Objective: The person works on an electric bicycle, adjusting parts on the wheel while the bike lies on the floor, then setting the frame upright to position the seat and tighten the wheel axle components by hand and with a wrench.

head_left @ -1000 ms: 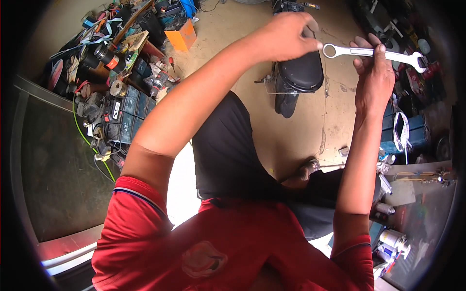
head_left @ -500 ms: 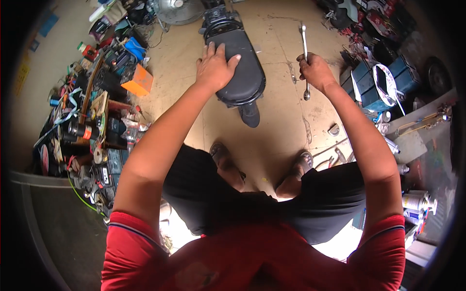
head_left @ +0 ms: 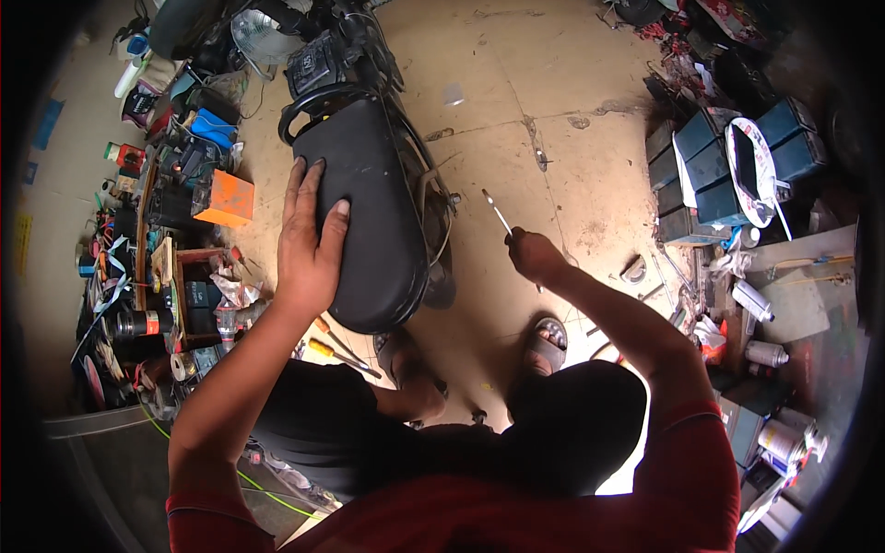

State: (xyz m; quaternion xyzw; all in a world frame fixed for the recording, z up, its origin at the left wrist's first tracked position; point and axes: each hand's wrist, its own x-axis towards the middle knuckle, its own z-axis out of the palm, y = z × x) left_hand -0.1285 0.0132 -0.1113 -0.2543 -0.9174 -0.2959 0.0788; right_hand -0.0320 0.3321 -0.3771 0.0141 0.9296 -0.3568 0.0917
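My left hand (head_left: 306, 249) rests on the left side of a long black two-wheeler seat (head_left: 376, 207), its fingers stretched and thumb spread. The seat's rounded end points towards me. Off to the right of the seat, my right hand (head_left: 536, 258) is closed around a slim metal wrench (head_left: 499, 215). The wrench's far end sticks out up and to the left, above the floor; its other end is hidden by the hand. A metal side frame (head_left: 430, 189) shows along the seat's right edge.
Tools and parts crowd the left, with an orange box (head_left: 224, 198) among them. Screwdrivers (head_left: 334, 352) lie by my left foot. On the right stand dark blue battery-like blocks (head_left: 714, 170) and spray cans (head_left: 765, 354). A fan (head_left: 263, 39) stands at the back.
The seat now appears nearer, further left and at a different angle, my left hand still on it. My right hand has come lower and left with the wrench, which now tilts left.
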